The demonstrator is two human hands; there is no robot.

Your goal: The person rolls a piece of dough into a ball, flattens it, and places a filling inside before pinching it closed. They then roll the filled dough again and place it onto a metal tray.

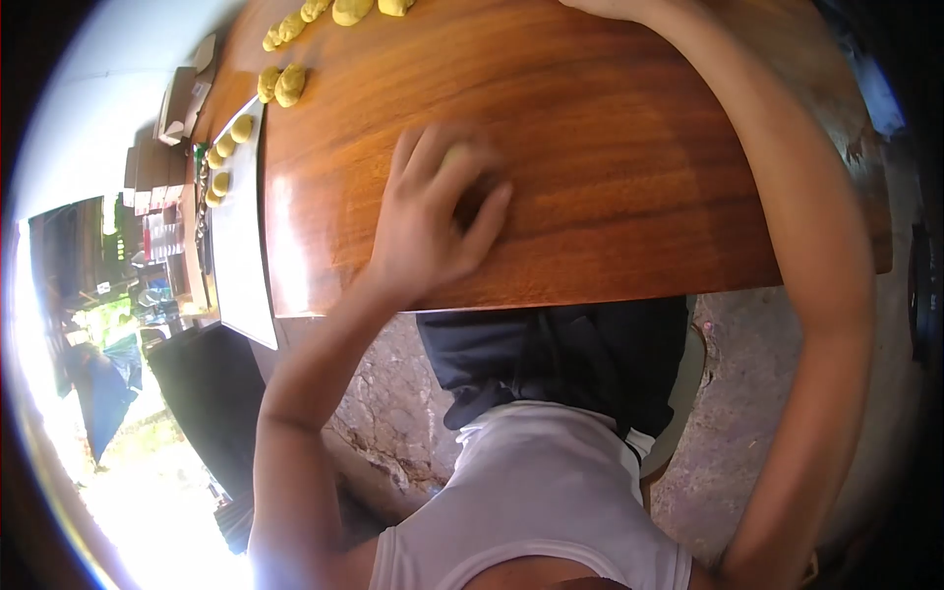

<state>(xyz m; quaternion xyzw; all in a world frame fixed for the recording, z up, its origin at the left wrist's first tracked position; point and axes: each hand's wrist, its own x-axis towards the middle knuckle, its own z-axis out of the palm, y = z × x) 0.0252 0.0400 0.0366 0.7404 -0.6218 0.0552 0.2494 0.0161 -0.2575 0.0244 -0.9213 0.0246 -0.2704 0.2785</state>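
My left hand [433, 202] is over the wooden table [610, 167], palm down, its fingers curled and slightly blurred. A small yellow dough ball [455, 154] shows partly between those fingers; most of it is hidden. My right arm reaches across the table's right side, and only the edge of my right hand [602, 6] is within the top of the view, its fingers cut off. Several yellow dough lumps [289, 86] lie at the table's far left. More round dough balls [241, 128] rest on a white board [236, 246] along the left edge.
Stacked cardboard boxes [157, 175] stand beyond the board on the left. A dark panel [206, 393] is below them. The table's front edge runs just ahead of my lap, above a rough concrete floor [747, 393].
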